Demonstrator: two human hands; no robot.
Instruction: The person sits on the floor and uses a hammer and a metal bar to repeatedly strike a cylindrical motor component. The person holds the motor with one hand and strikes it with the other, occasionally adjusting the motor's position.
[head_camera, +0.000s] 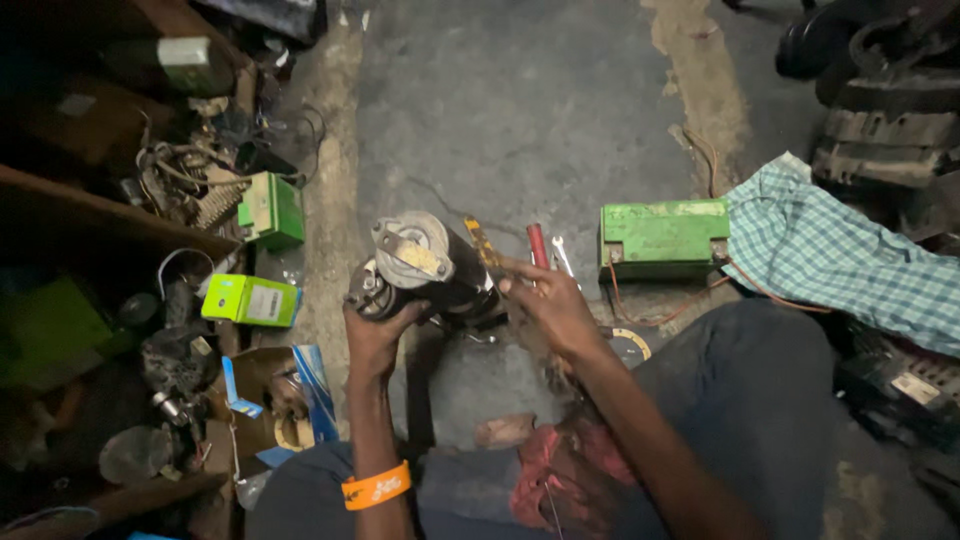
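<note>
Hands (375, 335) (550, 305) gripping starter motor (425, 270), green battery (663, 238), wrench (562, 255), checked cloth (840, 250) just beyond

Both forearms were bare, without sleeves. An orange wristband (376, 486) with dark markings circled the left wrist. Dark blue-grey trousers (745, 400) covered the legs, worn and dusty.

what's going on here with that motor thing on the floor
A person sitting on a concrete floor holds a starter motor up in both hands. The left hand cups its lower end from below, while the right hand steadies the dark body from the side. Just beyond lie a red-handled tool and a wrench, then a green battery with wires, beside a checked cloth. Small green boxes sit to the left.
</note>
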